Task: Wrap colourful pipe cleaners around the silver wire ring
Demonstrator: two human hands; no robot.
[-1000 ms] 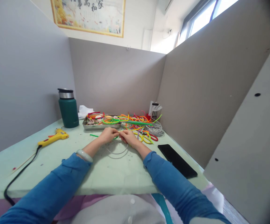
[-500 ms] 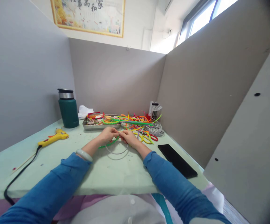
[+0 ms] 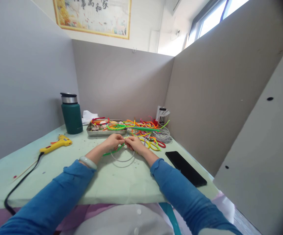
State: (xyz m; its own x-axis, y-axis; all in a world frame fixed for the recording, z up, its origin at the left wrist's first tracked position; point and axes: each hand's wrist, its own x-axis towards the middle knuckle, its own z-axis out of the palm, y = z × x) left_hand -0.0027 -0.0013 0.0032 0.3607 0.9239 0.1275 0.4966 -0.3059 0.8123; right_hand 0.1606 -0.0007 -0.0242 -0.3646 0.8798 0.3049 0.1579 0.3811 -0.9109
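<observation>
My left hand and my right hand meet above the middle of the table, fingertips pinched close together. A thin grey hoop hangs below and between them, its top part hidden by my fingers. From the left hand's fingers a green pipe cleaner trails down to the left, its upper end at the fingertips. Both hands are closed. The right hand appears to grip the hoop near where the green strand meets it; that exact contact is covered by the fingers.
Behind my hands are a metal tray of small parts, colourful pipe cleaners and a bundle of grey hoops. A yellow glue gun and green bottle stand left; a black phone lies right. Partitions enclose the table.
Hardly anything differs. The green pipe cleaner's loose end has shifted very slightly, while both hands keep their pinch at the same spot.
</observation>
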